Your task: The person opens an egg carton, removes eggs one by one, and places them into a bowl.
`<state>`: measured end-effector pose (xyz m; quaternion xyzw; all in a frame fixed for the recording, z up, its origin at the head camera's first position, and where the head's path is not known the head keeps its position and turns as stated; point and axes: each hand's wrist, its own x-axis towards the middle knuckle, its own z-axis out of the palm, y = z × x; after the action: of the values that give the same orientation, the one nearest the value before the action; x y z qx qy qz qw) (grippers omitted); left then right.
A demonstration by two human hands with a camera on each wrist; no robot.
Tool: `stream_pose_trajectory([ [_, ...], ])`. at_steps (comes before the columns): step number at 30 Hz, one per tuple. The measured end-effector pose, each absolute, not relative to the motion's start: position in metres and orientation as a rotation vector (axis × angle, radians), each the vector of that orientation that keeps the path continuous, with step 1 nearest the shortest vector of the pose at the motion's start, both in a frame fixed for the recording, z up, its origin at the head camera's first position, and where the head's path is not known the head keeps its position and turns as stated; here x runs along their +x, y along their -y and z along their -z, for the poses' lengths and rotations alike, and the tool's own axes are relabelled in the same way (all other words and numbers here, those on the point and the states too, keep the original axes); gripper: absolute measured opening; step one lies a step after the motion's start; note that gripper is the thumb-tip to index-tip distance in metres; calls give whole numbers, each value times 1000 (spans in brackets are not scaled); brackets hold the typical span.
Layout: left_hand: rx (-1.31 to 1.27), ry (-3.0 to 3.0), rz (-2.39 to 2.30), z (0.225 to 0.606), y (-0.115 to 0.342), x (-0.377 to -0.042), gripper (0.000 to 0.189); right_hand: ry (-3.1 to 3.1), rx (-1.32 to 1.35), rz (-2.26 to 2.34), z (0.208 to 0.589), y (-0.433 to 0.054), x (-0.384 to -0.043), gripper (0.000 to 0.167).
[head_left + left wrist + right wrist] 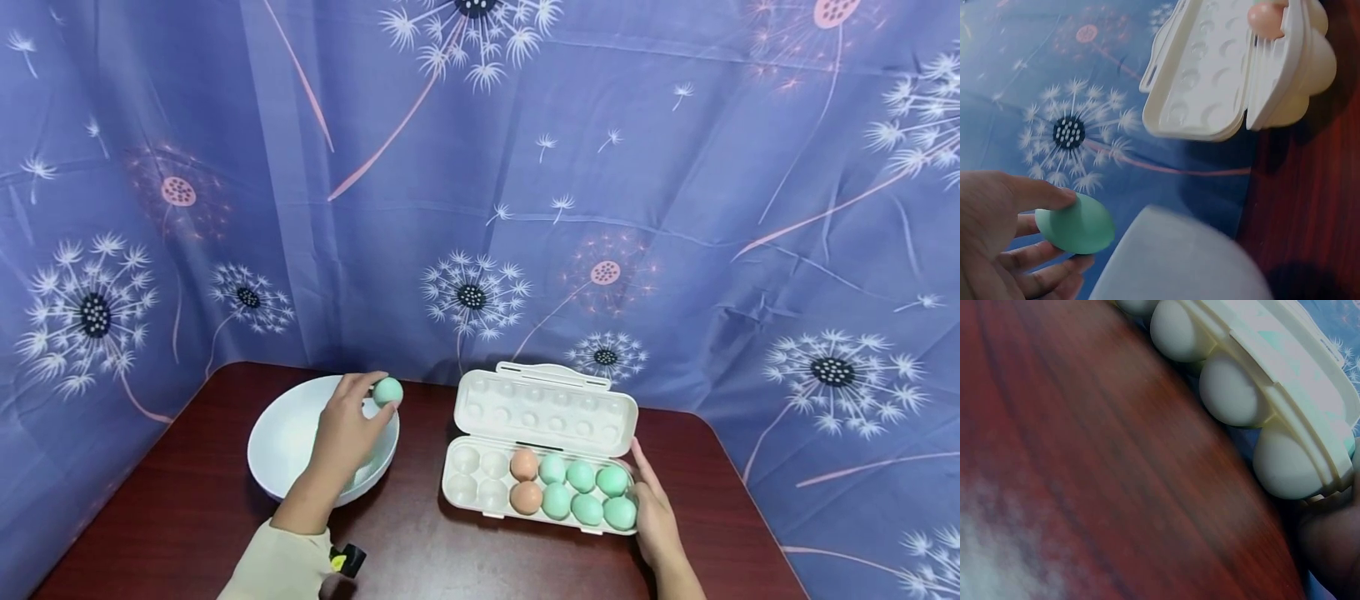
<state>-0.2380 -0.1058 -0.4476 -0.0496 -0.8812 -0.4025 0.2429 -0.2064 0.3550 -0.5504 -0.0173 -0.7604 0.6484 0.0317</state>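
Observation:
Between its thumb and fingers, my left hand (348, 429) pinches a pale green egg (387, 391) above the right rim of a wide white bowl (288, 429). The left wrist view shows the same egg (1079, 225) with its rounded end pointing away from the palm. My left hand and wrist hide part of the bowl's inside. My right hand (658, 517) grips the right end of a white plastic egg carton (465, 487). Two brown eggs (526, 497) sit mid-carton, with several green eggs (587, 509) to their right. The leftmost cups show bare plastic.
The carton's lid (547, 412) stands open, leaning back towards the blue dandelion-print curtain (375, 250) behind the table. Both bowl and carton stand on a dark red-brown wooden table (420, 550), the bowl left and the carton right. Rounded corners mark its far edge.

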Motion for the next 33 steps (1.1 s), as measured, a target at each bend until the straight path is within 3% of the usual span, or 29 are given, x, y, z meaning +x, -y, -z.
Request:
stream_pose_trajectory([
  [11, 1, 2563, 1044, 451, 131, -245, 45, 2363, -105, -1998, 550, -356, -206, 72],
  [33, -64, 2761, 959, 475, 133, -251, 46, 2392, -122, -1992, 549, -355, -208, 73],
])
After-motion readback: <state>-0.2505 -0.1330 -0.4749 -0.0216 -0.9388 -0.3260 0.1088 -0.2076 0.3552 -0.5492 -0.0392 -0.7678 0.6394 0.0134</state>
